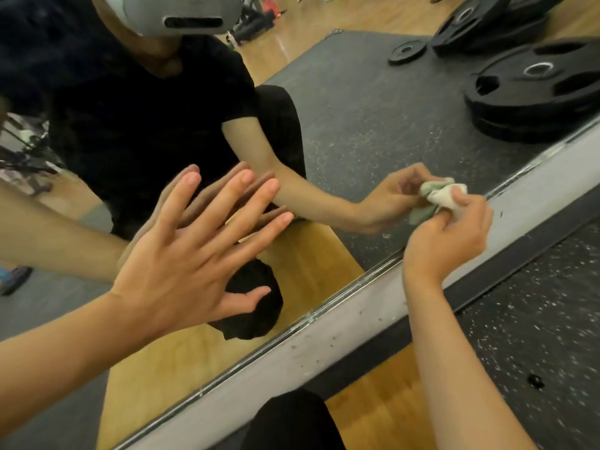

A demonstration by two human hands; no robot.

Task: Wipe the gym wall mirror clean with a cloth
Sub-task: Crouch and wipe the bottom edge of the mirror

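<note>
Low on the mirror (341, 102), just above its bottom edge, the right hand (448, 235) pinches a bunched cloth (438, 194) against the glass. Left hand (194, 251) presses flat, fingers spread, well apart; unwiped glass lies up-left of the cloth.

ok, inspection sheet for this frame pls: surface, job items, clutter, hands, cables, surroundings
Surface: mirror, low section above its grey bottom strip; the strip is specked with dark marks.
Job's things: cloth, pale, balled up, at the mirror's bottom edge.
Clutter: black weight plates, seen in the reflection, stacked close to the mirror.
Hands: left hand flat on the glass, fingers spread; right hand pinches the cloth.
Cables: nothing seen.
Surroundings: speckled rubber floor and wood floor below the strip.
</note>
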